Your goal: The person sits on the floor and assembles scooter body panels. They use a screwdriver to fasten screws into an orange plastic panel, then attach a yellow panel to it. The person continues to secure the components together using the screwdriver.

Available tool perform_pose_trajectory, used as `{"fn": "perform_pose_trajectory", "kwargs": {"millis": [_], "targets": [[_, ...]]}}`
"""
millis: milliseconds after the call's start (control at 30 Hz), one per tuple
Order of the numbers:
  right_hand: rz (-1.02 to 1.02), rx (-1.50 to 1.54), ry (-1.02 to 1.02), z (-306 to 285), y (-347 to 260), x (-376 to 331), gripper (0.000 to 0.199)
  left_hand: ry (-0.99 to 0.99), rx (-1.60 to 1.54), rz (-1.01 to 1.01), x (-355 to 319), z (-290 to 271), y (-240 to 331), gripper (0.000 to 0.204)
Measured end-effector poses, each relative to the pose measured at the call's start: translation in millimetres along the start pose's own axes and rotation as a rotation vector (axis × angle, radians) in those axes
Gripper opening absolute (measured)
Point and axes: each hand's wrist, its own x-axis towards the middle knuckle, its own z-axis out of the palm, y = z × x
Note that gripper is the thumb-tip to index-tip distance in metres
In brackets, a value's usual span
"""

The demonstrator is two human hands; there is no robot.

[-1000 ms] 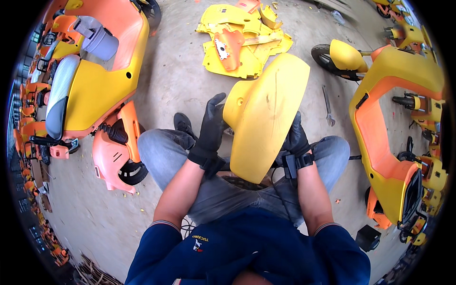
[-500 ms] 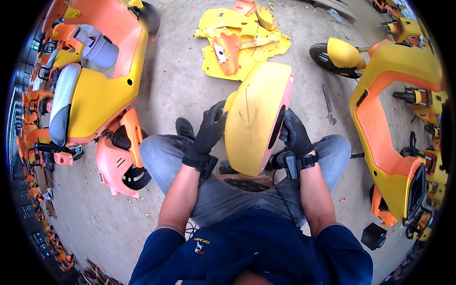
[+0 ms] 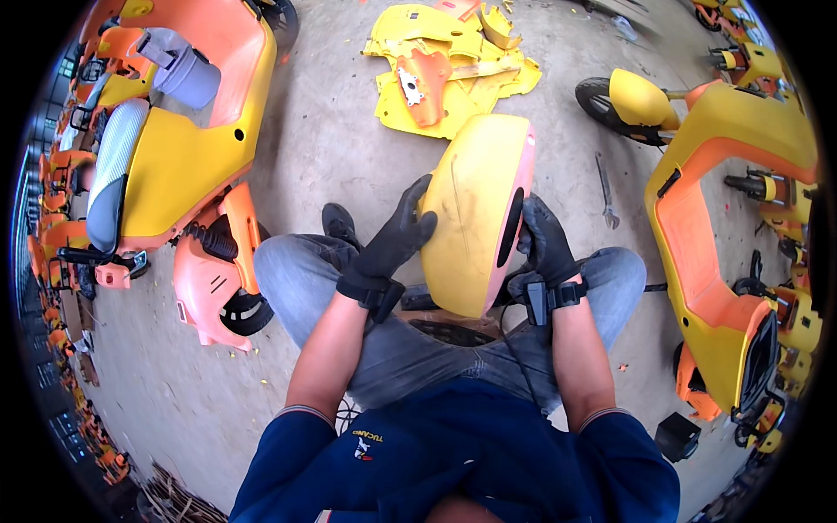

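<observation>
A curved yellow scooter body panel (image 3: 462, 218), with a pink edge and a dark oval opening on its right side, stands tilted in front of my lap. Scuff marks run down its yellow face. Both hands wear black gloves. My left hand (image 3: 397, 234) presses on the panel's left side, thumb toward me and fingers along the edge. Around the pink right edge, beside the dark opening, my right hand (image 3: 547, 240) is closed; its fingertips are partly hidden. The panel's far side does not show.
Yellow and orange panels (image 3: 453, 78) lie piled ahead on the concrete floor. A wrench (image 3: 607, 192) rests at right. A yellow-orange scooter (image 3: 187, 174) stands left, another scooter body (image 3: 697, 227) right. A grey bucket (image 3: 187, 78) sits on the left scooter; a black box (image 3: 677, 436) is lower right.
My left hand has moved right and slightly up, now against the panel's side. The panel has shifted slightly right; my right hand keeps its place on the edge.
</observation>
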Motion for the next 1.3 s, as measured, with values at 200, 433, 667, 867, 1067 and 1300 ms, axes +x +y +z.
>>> {"fn": "perform_pose_trajectory", "kwargs": {"millis": [200,433,667,867,1067,1300], "targets": [[-0.013,-0.102,0.04,6.6,-9.4,-6.5,0.039,-0.054,0.165,-0.117,6.4,4.3,29.0,0.052],[-0.062,-0.138,0.039,19.0,-18.9,-16.5,0.056,0.032,0.145,-0.065,10.1,-9.9,10.2,0.061],[-0.164,-0.224,0.082,50.6,-32.2,-32.2,0.067,0.181,0.095,-0.013,15.7,-8.4,-9.8,0.078],[-0.217,-0.232,0.085,69.7,-32.7,-48.7,0.071,0.025,0.238,-0.09,12.6,-1.1,1.9,0.102],[-0.212,-0.387,0.054,78.1,-44.7,-60.4,0.075,-0.073,0.198,-0.01,18.4,-4.5,-7.6,0.105],[-0.302,-0.58,0.043,82.3,-50.6,-67.8,0.074,-0.032,0.018,-0.055,18.1,-2.3,3.6,0.087]]}}
